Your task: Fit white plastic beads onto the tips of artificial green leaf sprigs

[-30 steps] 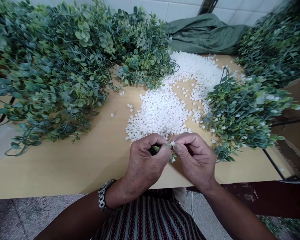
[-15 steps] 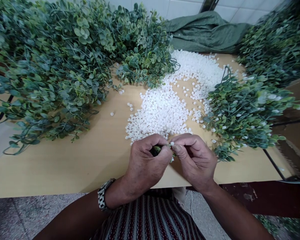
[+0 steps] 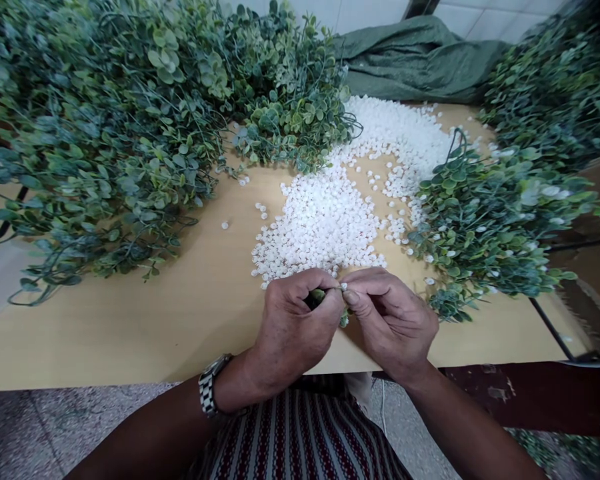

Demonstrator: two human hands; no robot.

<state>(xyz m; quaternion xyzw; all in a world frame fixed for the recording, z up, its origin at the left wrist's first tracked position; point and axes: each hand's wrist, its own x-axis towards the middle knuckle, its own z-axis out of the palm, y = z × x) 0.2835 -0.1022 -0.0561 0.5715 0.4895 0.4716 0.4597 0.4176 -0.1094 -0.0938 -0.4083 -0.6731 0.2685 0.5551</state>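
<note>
My left hand [image 3: 300,320], with a metal watch on its wrist, is closed around an artificial green sprig [image 3: 344,316], most of which its fingers hide. Thumb and index of my right hand [image 3: 395,320] pinch a small white bead-like piece [image 3: 343,287] at the sprig's tip, fingertips touching those of the left. Just beyond both hands lies a heap of small white pieces [image 3: 325,217]. To the right of my right hand rests a bunch of artificial greenery [image 3: 490,220] with white pieces among its leaves.
Large piles of artificial greenery [image 3: 100,133] cover the left and back of the wooden table [image 3: 130,320]. A green cloth sack [image 3: 420,60] lies behind the white heap. More foliage [image 3: 555,93] stands at the back right, and a dark metal bar [image 3: 550,327] is at the right edge.
The two hands stay together in nearly the same pinch, with only slight finger movement. The whole view has shifted very slightly.
</note>
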